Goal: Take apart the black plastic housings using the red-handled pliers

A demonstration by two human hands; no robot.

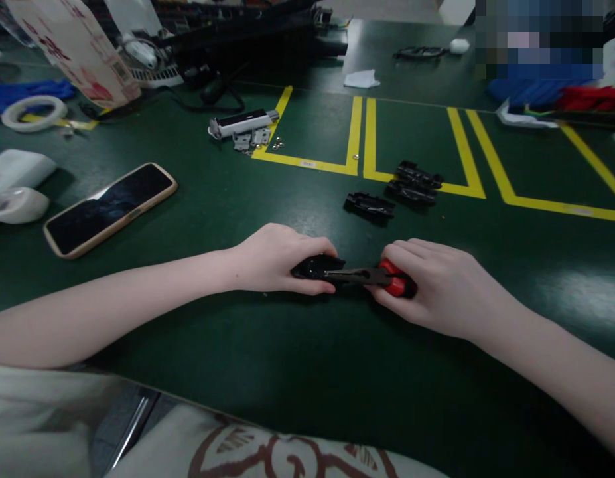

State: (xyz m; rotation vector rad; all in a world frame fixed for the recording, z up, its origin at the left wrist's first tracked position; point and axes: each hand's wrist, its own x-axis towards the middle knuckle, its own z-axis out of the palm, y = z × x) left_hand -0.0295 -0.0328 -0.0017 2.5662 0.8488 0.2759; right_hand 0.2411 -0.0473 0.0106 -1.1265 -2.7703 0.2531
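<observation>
Near the middle of the green table, my left hand [287, 260] grips a small black plastic part [314, 267] between thumb and fingers. My right hand [429, 282] is wrapped round the red handles of a pair of pliers [361, 275]. The metal jaws point left and their tips meet the black part. Beyond my hands lie similar black parts, one alone [370, 205] and others close together [414, 182] across a yellow tape line.
A phone [111, 209] lies at the left, beside a white roll [18, 204]. Farther back are a white and black device [243, 123], small metal brackets [251, 139], a tape ring [34, 113] and a carton [78, 50]. Yellow tape [307, 162] marks the green table [267, 372].
</observation>
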